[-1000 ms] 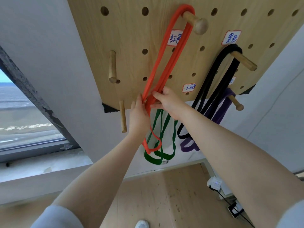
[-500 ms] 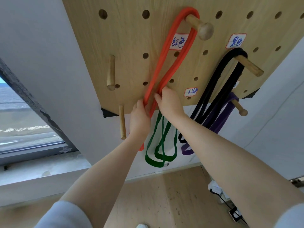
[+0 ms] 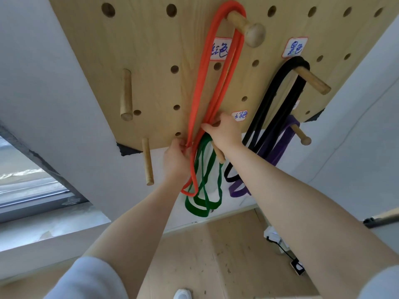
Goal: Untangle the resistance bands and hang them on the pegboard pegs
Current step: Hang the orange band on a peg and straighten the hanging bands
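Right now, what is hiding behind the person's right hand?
Behind the right hand hangs the green band, its top covered. A wooden peg pokes out under the wrist; whether the green band hangs on it cannot be seen. The orange band passes the fingers.

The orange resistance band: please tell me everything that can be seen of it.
The orange resistance band is a long, flat loop that looks like rubber. It hangs doubled over the round-knobbed wooden peg near the top of the wooden pegboard. Its strands run down together; the left hand and the right hand pinch them near the board's lower edge. Its bottom loop hangs in front of the green resistance band.
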Motion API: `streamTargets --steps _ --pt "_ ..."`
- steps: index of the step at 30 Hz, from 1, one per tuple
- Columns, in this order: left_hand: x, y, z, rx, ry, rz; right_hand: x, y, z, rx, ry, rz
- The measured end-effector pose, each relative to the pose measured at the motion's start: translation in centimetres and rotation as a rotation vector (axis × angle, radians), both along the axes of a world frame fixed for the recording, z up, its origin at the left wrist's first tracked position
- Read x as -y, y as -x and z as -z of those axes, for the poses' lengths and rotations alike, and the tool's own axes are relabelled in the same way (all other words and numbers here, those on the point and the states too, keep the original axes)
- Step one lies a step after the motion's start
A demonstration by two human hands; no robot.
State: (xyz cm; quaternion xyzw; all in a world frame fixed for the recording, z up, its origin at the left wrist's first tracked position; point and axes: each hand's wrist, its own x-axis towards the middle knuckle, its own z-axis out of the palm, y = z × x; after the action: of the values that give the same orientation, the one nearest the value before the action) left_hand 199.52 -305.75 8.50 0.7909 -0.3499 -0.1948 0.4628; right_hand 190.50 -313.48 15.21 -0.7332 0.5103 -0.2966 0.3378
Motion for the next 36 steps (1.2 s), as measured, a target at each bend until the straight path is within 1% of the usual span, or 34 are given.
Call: streamTargets --steps 1,3,5,8,10,11,12,14,16,18,21,22,24,25,26,27,29,30,32,34,36 --pt "0.1 -0.2 0.8 -0.014 -0.033 -0.012 0.0 0.0 0.2 -0.044 0.024 0.006" --pt "0.0 -0.6 2.5 -0.060 -0.097 -0.014 0.1 0.0 0.8 -0.047 0.034 0.008" --pt "-0.2 -0.7 3.9 -0.088 -0.169 0.036 0.2 0.4 1.3 0.036 -0.039 -0.023" --pt "-0.3 -0.9 5.5 -0.027 -0.293 0.131 -0.3 2.2 2.1 0.221 -0.201 -0.077" --pt "0.0 -1.2 6.6 -0.023 -0.356 0.152 -0.3 3.8 3.5 0.319 -0.252 0.000" --pt "0.2 -1.5 7.2 -0.025 -0.389 0.146 -0.3 4.6 4.6 0.337 -0.267 0.042" --pt "0.2 -1.7 7.7 -0.012 -0.415 0.129 -0.5 5.2 5.7 0.311 -0.276 0.056" --pt "0.0 -2.3 8.9 0.043 -0.458 0.054 -0.6 6.3 8.6 0.155 -0.309 0.023" --pt "-0.5 -2.6 9.9 0.033 -0.437 -0.062 -0.7 6.9 11.0 0.012 -0.380 -0.036" --pt "-0.8 -2.6 10.6 -0.078 -0.420 -0.159 -0.4 6.8 12.8 -0.082 -0.401 -0.092" --pt "-1.2 -2.2 10.9 -0.313 -0.553 -0.265 0.2 5.7 13.5 -0.134 -0.353 -0.115" --pt "-1.5 -1.8 11.0 -0.371 -0.621 -0.262 0.4 5.3 13.5 -0.129 -0.338 -0.115" --pt "-1.7 0.1 11.0 -0.485 -0.709 -0.148 1.2 4.4 13.9 -0.125 -0.326 -0.098" --pt "-1.6 1.3 11.1 -0.527 -0.705 -0.096 1.5 4.1 14.1 -0.143 -0.326 -0.097" --pt "-1.4 2.5 11.4 -0.556 -0.647 -0.055 1.7 3.7 14.4 -0.157 -0.321 -0.114" --pt "-0.9 3.5 11.5 -0.552 -0.570 -0.032 1.8 3.4 14.7 -0.159 -0.315 -0.133" --pt "-0.1 4.7 11.6 -0.436 -0.433 -0.002 1.7 2.8 15.1 -0.102 -0.330 -0.115" --pt "0.1 4.9 11.7 -0.369 -0.405 -0.013 1.6 2.6 15.3 -0.087 -0.318 -0.104" --pt "0.5 4.8 12.4 -0.239 -0.449 -0.054 1.6 2.4 15.8 -0.097 -0.274 -0.105" --pt "0.9 4.6 12.7 -0.116 -0.533 -0.070 1.9 2.4 16.2 -0.047 -0.314 -0.096" --pt "1.3 4.6 12.7 -0.002 -0.592 -0.043 2.5 2.9 16.5 0.007 -0.360 -0.079"
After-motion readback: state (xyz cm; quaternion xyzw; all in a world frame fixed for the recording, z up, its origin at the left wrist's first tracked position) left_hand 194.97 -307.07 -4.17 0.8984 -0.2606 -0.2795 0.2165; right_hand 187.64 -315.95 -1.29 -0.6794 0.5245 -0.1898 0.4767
